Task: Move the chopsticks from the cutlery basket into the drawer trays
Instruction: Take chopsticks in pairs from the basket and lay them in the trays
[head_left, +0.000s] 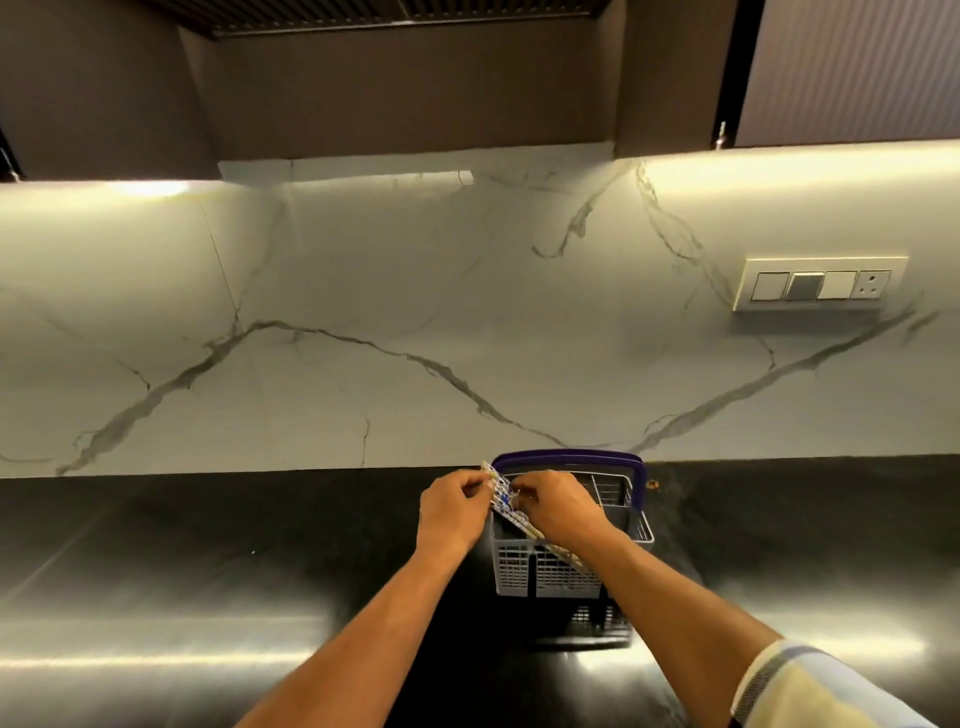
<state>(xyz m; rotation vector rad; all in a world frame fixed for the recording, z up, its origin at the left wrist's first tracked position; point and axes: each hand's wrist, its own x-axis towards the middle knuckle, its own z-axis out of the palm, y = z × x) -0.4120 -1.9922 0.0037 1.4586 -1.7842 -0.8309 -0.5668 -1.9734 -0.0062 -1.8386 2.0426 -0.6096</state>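
Chopsticks (503, 498): a bundle with blue-and-white patterned tops, lower centre of the frame, lying slanted across the left part of the cutlery basket, tops up-left, pale shafts running down-right over its front rim.
Left hand (451, 512): grip pinched on the patterned tops from the left side.
Right hand (558, 512): over the basket, fingers curled, grip closed on the same bundle from the right.
Cutlery basket (540, 569): grey lattice plastic with inner dividers and a dark blue handle arched over the back; stands upright on the surface.
Surface (208, 571): black, glossy, with light streaks, filling the lower frame.
Backsplash (415, 312): white marble with grey veins, middle of the frame.
Switch panel (821, 285): on the backsplash, right side.
Cabinets (415, 78): dark, along the top.
Sleeve (810, 691): pale, striped, lower right corner.
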